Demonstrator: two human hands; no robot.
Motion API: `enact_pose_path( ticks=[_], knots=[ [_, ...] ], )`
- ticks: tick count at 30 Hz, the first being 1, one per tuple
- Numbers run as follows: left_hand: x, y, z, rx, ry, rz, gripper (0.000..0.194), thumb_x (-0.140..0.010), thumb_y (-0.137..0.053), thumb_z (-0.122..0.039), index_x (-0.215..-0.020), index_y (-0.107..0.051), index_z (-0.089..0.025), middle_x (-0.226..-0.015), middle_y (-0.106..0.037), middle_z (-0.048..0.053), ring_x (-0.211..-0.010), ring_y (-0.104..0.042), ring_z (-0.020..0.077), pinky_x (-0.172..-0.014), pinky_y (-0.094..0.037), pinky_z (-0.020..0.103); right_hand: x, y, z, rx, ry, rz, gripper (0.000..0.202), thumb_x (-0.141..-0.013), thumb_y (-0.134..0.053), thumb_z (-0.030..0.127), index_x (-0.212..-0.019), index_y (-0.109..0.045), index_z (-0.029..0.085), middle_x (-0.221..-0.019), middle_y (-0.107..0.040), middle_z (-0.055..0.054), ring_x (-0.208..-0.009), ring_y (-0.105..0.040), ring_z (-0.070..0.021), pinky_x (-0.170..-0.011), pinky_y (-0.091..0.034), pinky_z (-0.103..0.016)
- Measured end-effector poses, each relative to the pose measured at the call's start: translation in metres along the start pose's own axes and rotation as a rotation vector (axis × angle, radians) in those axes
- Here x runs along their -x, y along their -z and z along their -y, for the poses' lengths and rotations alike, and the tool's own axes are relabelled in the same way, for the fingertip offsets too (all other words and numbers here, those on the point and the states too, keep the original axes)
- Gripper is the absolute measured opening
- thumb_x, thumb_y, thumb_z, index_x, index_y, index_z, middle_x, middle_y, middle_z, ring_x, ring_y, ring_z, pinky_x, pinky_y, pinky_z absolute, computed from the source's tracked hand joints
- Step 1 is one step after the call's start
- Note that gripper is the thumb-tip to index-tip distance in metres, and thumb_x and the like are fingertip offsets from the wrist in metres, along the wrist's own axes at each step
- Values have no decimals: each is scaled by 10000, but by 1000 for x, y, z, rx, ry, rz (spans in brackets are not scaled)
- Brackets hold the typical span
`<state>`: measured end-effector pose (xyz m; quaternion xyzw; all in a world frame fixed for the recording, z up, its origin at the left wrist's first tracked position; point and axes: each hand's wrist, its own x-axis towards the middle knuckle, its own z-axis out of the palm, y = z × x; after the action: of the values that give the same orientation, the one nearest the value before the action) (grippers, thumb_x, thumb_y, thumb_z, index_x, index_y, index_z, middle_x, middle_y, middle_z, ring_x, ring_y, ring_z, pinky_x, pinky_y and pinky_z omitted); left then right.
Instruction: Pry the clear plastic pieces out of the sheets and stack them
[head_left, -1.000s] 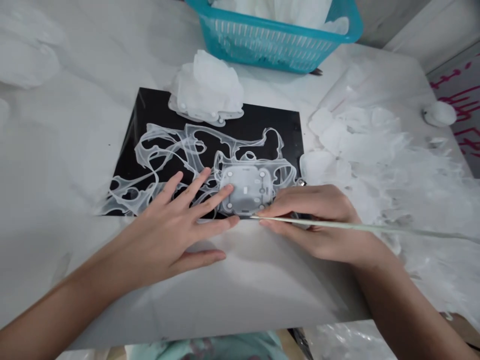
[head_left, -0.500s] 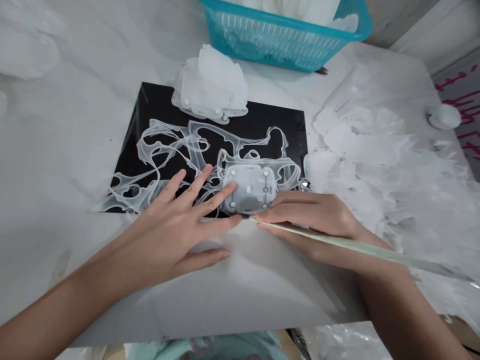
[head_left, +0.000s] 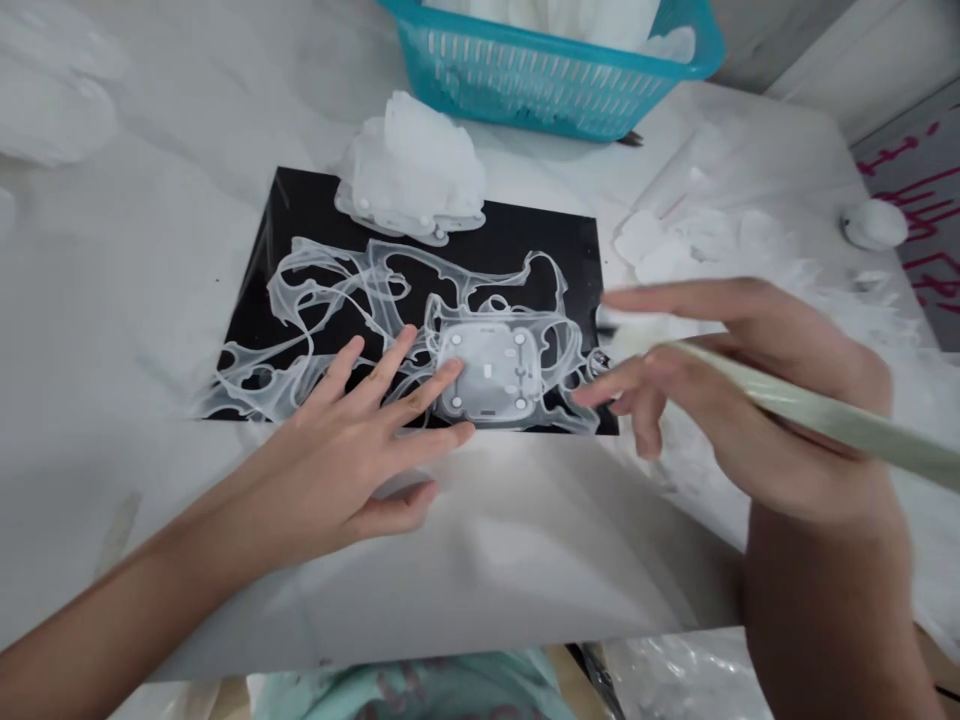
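Note:
My left hand (head_left: 360, 435) lies flat with fingers spread. Its fingertips press at the left edge of a translucent rounded-square silicone-like piece (head_left: 489, 372), which has small white round spots near its corners. Around that piece runs a web of thin translucent scrap (head_left: 390, 265), spread over a black board (head_left: 570, 235). To the right, slightly blurred, my right hand (head_left: 750, 400) is raised near the board's right edge. It grips a long, slim, pale green tool (head_left: 825, 415) that slants back to the right; I cannot make out its tip.
Stacked translucent pieces (head_left: 412, 170) sit on the board's far edge. Behind them is a turquoise basket (head_left: 525, 75) holding white items. On the right lies a heap of translucent pieces (head_left: 697, 235), with a small white round object (head_left: 876, 224) beyond. More pale pieces (head_left: 52, 110) lie far left.
My right hand has lifted away from the piece's lower edge and moved right and up with the pale green tool. My left hand stays about where it was on the piece.

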<state>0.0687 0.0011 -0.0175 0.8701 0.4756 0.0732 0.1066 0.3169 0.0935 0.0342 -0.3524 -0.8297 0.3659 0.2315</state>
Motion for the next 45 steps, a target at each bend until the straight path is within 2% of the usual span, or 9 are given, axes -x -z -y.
enact_pose_path(
  ticks=[3,7,16,21,24,27,30,33,45],
  knots=[
    [1,-1,1,-10,-31,-4,350,-830,-518,-309,-1179,-538,-294,-1461,-328,69,-1363,-155,387,-1016,-188,639,-1,-13,-1,-115,-14,-79,325,-932,-370,166,-1142,-573,306,-965,-695,0,-696,-678,-141,-439,-477,-215],
    [1,0,1,-12,-14,26,320,-848,-493,-345,-1161,-541,-303,-1470,-311,53,-1373,-134,365,-1024,-187,626,-3,-37,-12,160,152,111,234,-894,-491,227,-1091,-618,223,-1217,-603,-34,-1024,-626,-198,-791,-539,-286],
    [-1,0,-5,8,21,-7,293,-844,-498,-334,-1118,-576,-266,-1447,-348,78,-1368,-155,375,-1016,-207,634,-5,-56,-15,552,303,122,169,-876,-512,186,-945,-665,175,-1147,-643,-53,-682,-680,-141,-524,-470,-225],
    [-3,2,-9,-27,6,-57,204,-837,-489,-274,-1002,-600,-230,-1413,-398,103,-1345,-208,405,-993,-231,648,-3,-68,-13,652,386,-79,126,-818,-545,99,-831,-661,148,-1043,-690,-49,-460,-594,-84,-395,-395,-225],
    [1,4,-17,-95,30,-271,151,-815,-522,-206,-943,-596,-239,-1276,-546,73,-1251,-415,335,-986,-312,540,-2,-74,-12,490,308,-213,81,-819,-569,124,-808,-644,153,-974,-711,-35,-500,-629,-92,-395,-425,-207],
    [3,4,-28,-72,50,-510,46,-785,-568,-227,-826,-566,-248,-758,-665,-16,-784,-631,190,-684,-437,307,-1,-76,-7,375,245,-340,79,-815,-596,135,-847,-640,192,-913,-724,-7,-656,-685,-114,-486,-496,-179],
    [-2,3,-36,263,265,-323,154,-819,-552,-371,-778,-525,-224,-497,-511,-79,-429,-480,86,-444,-324,219,2,-75,-1,344,296,-368,114,-804,-614,127,-888,-639,200,-877,-728,-9,-736,-694,-128,-568,-537,-179],
    [-10,2,-37,583,446,-213,284,-890,-440,-397,-694,-469,-193,-484,-436,-87,-386,-402,50,-422,-317,180,7,-76,3,314,337,-304,128,-802,-615,120,-914,-635,179,-896,-725,-35,-812,-692,-143,-614,-550,-183],
    [-18,3,-26,640,399,-129,195,-759,-464,-134,-568,-446,-167,-480,-389,-85,-444,-351,39,-442,-257,163,-2,-61,5,175,30,-356,75,-826,-566,151,-806,-621,197,-862,-718,-15,-529,-611,-75,-441,-440,-174]
  ],
)
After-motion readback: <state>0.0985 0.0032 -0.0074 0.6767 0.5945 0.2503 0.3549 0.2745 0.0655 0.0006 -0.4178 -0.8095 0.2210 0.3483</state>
